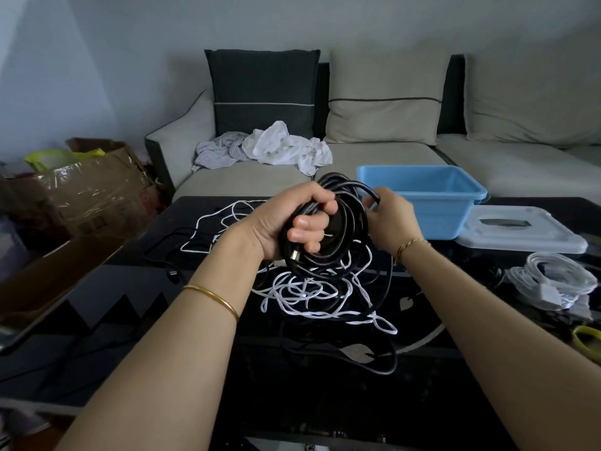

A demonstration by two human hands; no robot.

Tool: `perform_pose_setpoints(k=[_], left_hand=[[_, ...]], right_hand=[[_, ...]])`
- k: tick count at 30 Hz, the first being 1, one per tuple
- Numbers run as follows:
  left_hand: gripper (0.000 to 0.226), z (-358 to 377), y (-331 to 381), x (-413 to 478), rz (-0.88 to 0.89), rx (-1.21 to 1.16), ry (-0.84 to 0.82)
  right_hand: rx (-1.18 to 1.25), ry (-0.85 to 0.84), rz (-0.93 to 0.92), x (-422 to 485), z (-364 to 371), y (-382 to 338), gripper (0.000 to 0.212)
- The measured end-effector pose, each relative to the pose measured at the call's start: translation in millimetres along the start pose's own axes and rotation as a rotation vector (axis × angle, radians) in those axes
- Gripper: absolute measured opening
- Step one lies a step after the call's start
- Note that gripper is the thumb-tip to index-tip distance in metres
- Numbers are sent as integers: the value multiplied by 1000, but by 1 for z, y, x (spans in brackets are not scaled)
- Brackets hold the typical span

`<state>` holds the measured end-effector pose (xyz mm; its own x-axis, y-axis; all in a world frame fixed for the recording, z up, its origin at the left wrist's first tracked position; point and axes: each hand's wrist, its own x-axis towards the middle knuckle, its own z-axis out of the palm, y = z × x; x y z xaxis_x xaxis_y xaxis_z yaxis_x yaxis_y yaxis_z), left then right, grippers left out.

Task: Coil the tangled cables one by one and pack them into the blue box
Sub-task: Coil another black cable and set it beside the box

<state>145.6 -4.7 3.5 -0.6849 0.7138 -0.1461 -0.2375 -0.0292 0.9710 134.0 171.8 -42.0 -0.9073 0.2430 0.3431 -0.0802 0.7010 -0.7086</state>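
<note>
Black cable [341,222], blue box [439,219] (white cables [312,294] beneath).

Both bare forearms reach forward from the bottom edge and converge at mid-frame, the 2 hands close together at about the same height. The left hand [286,219] is turned palm toward the camera, with its 4 fingers curled tightly and the thumb folded over the top, gripping a coil of thin black cable [349,222] as a bundle. The right hand [388,219] shows its back to the camera, wrist bent slightly inward, and its fingertips pinch an outer strand at the coil's upper right; most of those fingers are hidden behind the hand. A plain gold bangle [211,297] circles the left forearm and a thin gold chain bracelet [411,245] the right wrist.
</note>
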Motion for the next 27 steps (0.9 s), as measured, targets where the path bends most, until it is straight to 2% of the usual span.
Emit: perform_pose_setpoints(k=[6, 8, 11, 13, 17, 21, 25, 27], left_hand=[[15, -14, 6, 5, 208, -506, 58], [21, -14, 6, 9, 291, -570, 177], [29, -15, 7, 14, 424, -597, 421], [31, -17, 8, 15, 502, -625, 539], [33, -19, 9, 17, 609, -552, 727], [31, -18, 10, 15, 697, -395, 830], [26, -13, 15, 13, 770, -251, 872], [24, -12, 15, 14, 780, -176, 879]], right_hand=[[243, -256, 167, -26, 35, 11, 15], [341, -336, 226, -34, 46, 7, 19], [612, -430, 378, -43, 57, -5, 25], [679, -479, 382, -46, 61, -11, 26], [719, -552, 294, -53, 61, -22, 27], [883, -665, 277, -62, 60, -30, 35], [723, -701, 225, -70, 65, -31, 23], [774, -645, 206, -71, 66, -35, 20]])
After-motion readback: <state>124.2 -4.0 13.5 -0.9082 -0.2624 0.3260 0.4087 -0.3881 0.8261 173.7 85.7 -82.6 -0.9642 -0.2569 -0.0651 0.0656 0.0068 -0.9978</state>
